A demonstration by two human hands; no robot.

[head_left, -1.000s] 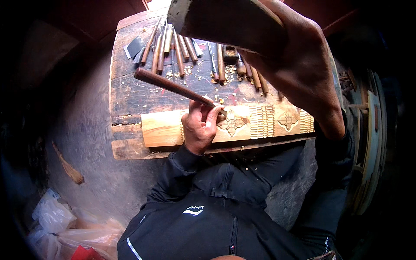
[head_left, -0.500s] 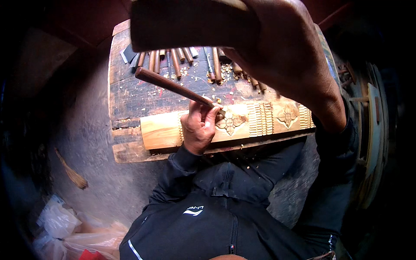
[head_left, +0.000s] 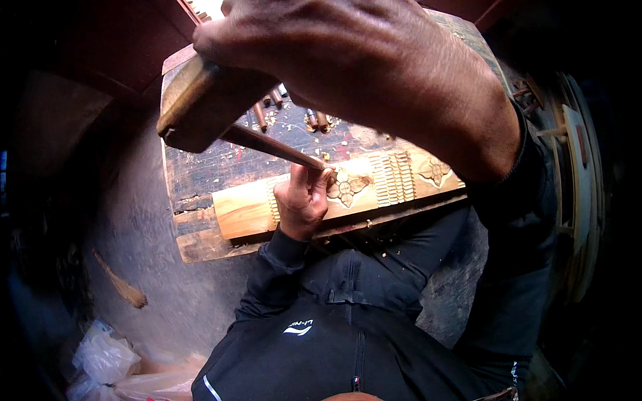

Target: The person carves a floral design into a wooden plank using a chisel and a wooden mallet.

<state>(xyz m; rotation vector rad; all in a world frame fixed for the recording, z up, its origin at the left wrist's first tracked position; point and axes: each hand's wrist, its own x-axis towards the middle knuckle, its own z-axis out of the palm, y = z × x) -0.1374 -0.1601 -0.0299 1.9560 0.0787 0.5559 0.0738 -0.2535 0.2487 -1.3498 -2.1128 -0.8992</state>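
My left hand [head_left: 302, 206] pinches a wood-handled chisel [head_left: 277, 146] low down, near its cutting end. The chisel leans up to the left, its tip at the upper left of a carved flower [head_left: 346, 189] on a pale wooden board [head_left: 244, 212]. In my right hand [head_left: 314, 43], closed around it, is a wooden mallet [head_left: 204, 110] with a block-like head. The mallet covers the chisel's butt end, and I cannot tell whether they touch. Ridged bands [head_left: 393, 179] and a second flower [head_left: 433, 170] are also carved into the board.
A worn wooden bench [head_left: 194, 150] carries the board, wood chips and several tool handles [head_left: 261, 117], partly hidden by my right arm. On the floor at left lie a straw brush [head_left: 124, 284] and plastic bags [head_left: 107, 357]. Wooden pieces [head_left: 568, 154] stand at the right.
My right hand and the mallet have come left and down over the chisel's butt end. My left hand keeps its grip, and the view has shifted slightly.
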